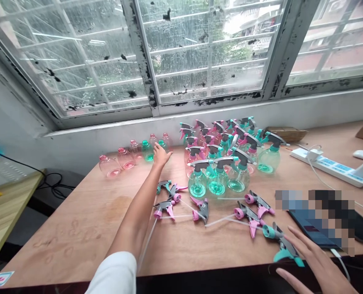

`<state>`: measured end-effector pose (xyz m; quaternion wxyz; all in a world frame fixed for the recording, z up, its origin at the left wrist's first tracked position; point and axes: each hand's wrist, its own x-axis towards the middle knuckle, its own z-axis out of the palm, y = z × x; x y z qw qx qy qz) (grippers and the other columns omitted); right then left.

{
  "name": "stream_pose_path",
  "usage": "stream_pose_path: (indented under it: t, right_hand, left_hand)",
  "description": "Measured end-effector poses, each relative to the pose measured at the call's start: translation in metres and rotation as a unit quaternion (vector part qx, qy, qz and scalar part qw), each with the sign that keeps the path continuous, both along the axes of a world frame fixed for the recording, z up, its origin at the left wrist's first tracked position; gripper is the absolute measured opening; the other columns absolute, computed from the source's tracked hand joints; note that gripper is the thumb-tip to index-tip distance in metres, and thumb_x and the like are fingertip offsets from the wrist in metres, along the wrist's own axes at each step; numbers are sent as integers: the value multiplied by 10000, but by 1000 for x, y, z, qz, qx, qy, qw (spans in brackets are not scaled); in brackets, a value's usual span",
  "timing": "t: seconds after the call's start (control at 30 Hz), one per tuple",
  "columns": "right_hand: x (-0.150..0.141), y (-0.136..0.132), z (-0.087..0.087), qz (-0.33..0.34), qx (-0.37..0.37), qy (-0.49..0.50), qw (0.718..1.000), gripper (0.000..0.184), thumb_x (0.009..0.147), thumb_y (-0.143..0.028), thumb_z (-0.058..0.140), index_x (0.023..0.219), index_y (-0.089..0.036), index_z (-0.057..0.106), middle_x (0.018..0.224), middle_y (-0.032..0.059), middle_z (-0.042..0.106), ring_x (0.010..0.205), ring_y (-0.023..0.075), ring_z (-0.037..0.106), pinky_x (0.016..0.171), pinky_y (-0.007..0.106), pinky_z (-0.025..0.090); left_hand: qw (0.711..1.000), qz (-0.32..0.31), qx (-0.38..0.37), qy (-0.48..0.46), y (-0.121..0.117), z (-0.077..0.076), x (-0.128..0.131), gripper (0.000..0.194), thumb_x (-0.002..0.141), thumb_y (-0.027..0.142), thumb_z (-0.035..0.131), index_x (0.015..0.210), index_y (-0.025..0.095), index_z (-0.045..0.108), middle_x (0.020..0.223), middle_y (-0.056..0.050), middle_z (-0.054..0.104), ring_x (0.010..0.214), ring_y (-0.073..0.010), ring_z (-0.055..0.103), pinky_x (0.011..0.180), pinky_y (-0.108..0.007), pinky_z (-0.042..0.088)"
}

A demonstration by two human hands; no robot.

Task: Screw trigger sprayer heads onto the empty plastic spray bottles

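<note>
My left hand [161, 156] is stretched out toward the back of the table, thumb apart from the fingers. It is at a green bottle without a top [162, 143], partly hidden behind it; whether they touch I cannot tell. Beside it stand another open green bottle [147, 151] and several open pink bottles [126, 159]. At the front right, my right hand [320, 259] has its fingers spread beside a teal-and-grey spray trigger head [284, 245] lying on the table. Several pink-and-grey trigger heads [201, 210] with clear dip tubes lie between the arms.
A cluster of spray bottles with trigger heads fitted [217, 179] stands at the back centre. To the right are a white power strip [331, 165], an earphone case [362, 154], phones [310, 226] with cables and a cardboard piece [285, 134]. The window wall [123, 130] borders the table's back.
</note>
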<state>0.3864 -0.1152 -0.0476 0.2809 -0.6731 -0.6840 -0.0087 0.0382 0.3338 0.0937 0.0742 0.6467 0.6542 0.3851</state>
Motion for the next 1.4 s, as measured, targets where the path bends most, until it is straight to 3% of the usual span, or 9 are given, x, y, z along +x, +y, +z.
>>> stream_pose_path:
  t: [0.2, 0.37, 0.5, 0.6, 0.73, 0.8, 0.93, 1.1, 1.4]
  right_hand:
    - [-2, 0, -5, 10, -40, -44, 998, 816, 934, -595, 556, 1627, -362, 196, 1640, 99, 410, 1396, 453, 502, 960, 610, 591]
    - [-3, 4, -8, 38, -30, -95, 994, 721, 970, -546, 514, 1618, -366, 251, 1616, 132, 441, 1359, 446, 547, 891, 576, 618]
    - [9, 3, -14, 56, -7, -105, 993, 577, 990, -444, 502, 1555, -394, 392, 1564, 112, 522, 1309, 421, 605, 840, 514, 640]
    - [19, 0, -18, 75, -1, -80, 994, 436, 994, -389, 516, 1428, -404, 558, 1504, 74, 595, 1266, 392, 647, 855, 477, 638]
    - [21, -4, -10, 61, -6, -27, 998, 370, 1006, -409, 505, 1354, -381, 626, 1441, 55, 647, 1235, 381, 665, 898, 488, 616]
    - [15, -6, 2, 44, 4, 10, 999, 403, 1011, -422, 498, 1397, -350, 592, 1429, 54, 653, 1237, 373, 658, 940, 490, 591]
    - [-4, -7, 36, 28, 79, 89, 993, 323, 998, -393, 569, 1298, -301, 647, 1255, 46, 731, 1161, 332, 674, 1019, 440, 516]
    - [-26, -9, 69, 82, 122, 96, 984, 255, 986, -282, 611, 1234, -287, 665, 1135, 52, 737, 1060, 301, 682, 991, 400, 484]
    - [-30, -10, 77, 162, 117, 19, 980, 354, 990, -220, 595, 1335, -292, 638, 1169, 34, 743, 1052, 249, 686, 979, 318, 469]
  left_hand:
    - [997, 31, -31, -63, -2, 0, 7, 369, 985, 307, 659, 1322, 169, 598, 1363, -116, 619, 1162, -284, 654, 967, -503, 567]
    - [984, -22, -53, -166, -21, 37, -22, 347, 988, 312, 655, 1300, 169, 610, 1328, -107, 640, 1129, -271, 669, 944, -488, 579]
    - [953, -116, -72, -271, -63, 81, -55, 339, 994, 352, 642, 1272, 159, 623, 1256, -103, 680, 1054, -249, 700, 898, -459, 600]
    - [920, -194, -64, -335, -123, 98, -75, 432, 1007, 484, 537, 1278, 163, 637, 1198, -113, 718, 1037, -267, 720, 922, -493, 603]
    - [893, -237, -29, -381, -232, 75, -86, 629, 930, 655, 474, 1382, 229, 574, 1275, -114, 688, 1140, -348, 689, 971, -577, 580]
    - [906, -198, 13, -374, -285, 48, -83, 613, 883, 526, 641, 1417, 248, 527, 1328, -118, 657, 1186, -366, 670, 977, -551, 586]
    - [959, -236, 104, -119, -355, 2, -67, 700, 818, 187, 742, 1453, 267, 457, 1431, -120, 587, 1332, -355, 568, 1117, -536, 476]
    - [925, -333, 142, 113, -372, -8, -47, 686, 780, 119, 721, 1415, 235, 491, 1362, -135, 621, 1281, -344, 572, 1099, -533, 456]
    - [901, -387, 122, 152, -368, -12, -45, 650, 807, 116, 716, 1409, 262, 516, 1385, -110, 610, 1299, -327, 530, 1104, -520, 467]
